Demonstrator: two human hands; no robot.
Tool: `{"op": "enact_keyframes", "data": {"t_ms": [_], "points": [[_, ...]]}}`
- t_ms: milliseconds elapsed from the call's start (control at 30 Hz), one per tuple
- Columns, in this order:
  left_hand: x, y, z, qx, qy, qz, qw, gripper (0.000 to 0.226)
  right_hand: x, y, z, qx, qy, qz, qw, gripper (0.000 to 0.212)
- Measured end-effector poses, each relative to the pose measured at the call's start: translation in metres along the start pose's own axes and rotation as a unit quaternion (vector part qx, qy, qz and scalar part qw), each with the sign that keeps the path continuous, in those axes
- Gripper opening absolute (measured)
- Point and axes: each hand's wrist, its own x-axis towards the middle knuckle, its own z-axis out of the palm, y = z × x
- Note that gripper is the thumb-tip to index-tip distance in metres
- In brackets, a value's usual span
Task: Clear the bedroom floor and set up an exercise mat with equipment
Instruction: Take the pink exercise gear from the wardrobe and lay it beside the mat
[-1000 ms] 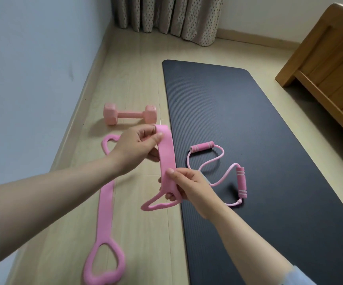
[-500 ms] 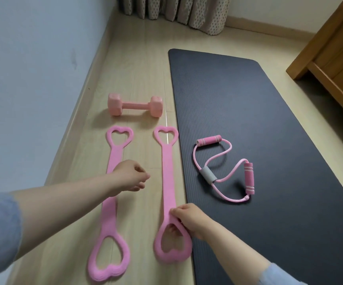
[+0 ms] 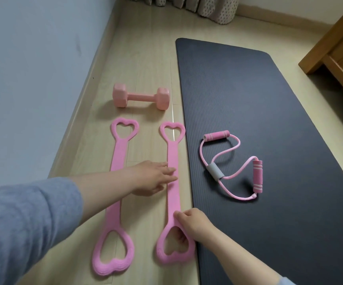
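Two pink resistance bands with heart-shaped ends lie side by side on the wooden floor, left of the dark exercise mat [image 3: 269,112]. My left hand [image 3: 154,177] lies flat with straight fingers pressing the middle of the right band [image 3: 171,153]. My right hand [image 3: 191,225] pinches that band just above its near heart loop, with fingers inside the loop. The left band [image 3: 118,155] lies untouched under my left forearm. A pink dumbbell [image 3: 140,96] sits beyond the bands. A pink figure-eight tube with foam handles [image 3: 231,167] rests on the mat.
A blue-grey wall [image 3: 33,79] and its skirting run along the left. Curtains [image 3: 203,7] hang at the far end. A wooden bed frame [image 3: 339,52] stands at the right, with bare floor between it and the mat.
The right band, held up between both hands a second ago, now lies flat on the floor. My left hand has uncurled and moved right onto its middle.
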Motion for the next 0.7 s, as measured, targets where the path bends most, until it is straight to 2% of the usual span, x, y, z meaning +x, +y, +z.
{"op": "enact_keyframes", "data": {"t_ms": [200,300,367,400,500,600,633,700], "points": [[-0.001,-0.001,0.011,0.038,-0.038,-0.047,0.997,0.056,-0.005,0.010,0.010,-0.034,0.017,0.009,0.999,0.047],[-0.002,0.007,0.014,0.034,-0.049,-0.069,0.996,0.057,-0.010,0.000,0.009,-0.179,0.055,-0.014,0.982,0.044],[-0.002,0.010,0.012,0.028,-0.056,-0.076,0.995,0.056,-0.013,-0.007,0.003,-0.304,0.098,-0.048,0.947,0.044],[-0.002,0.010,0.010,0.021,-0.057,-0.078,0.995,0.056,-0.014,-0.010,-0.002,-0.332,0.117,-0.069,0.933,0.043],[-0.002,0.010,0.003,-0.021,-0.045,-0.073,0.996,0.054,-0.013,-0.008,-0.020,-0.299,0.190,-0.126,0.927,0.032],[-0.004,0.009,-0.006,-0.079,-0.003,-0.078,0.994,0.051,-0.002,0.003,-0.046,-0.231,0.317,-0.185,0.901,0.015],[-0.005,0.009,-0.011,-0.096,0.014,-0.087,0.991,0.049,0.004,0.006,-0.057,-0.219,0.354,-0.198,0.887,0.014],[-0.004,0.008,-0.019,-0.119,0.047,-0.101,0.987,0.047,0.015,0.008,-0.079,-0.220,0.376,-0.198,0.878,0.031]]}}
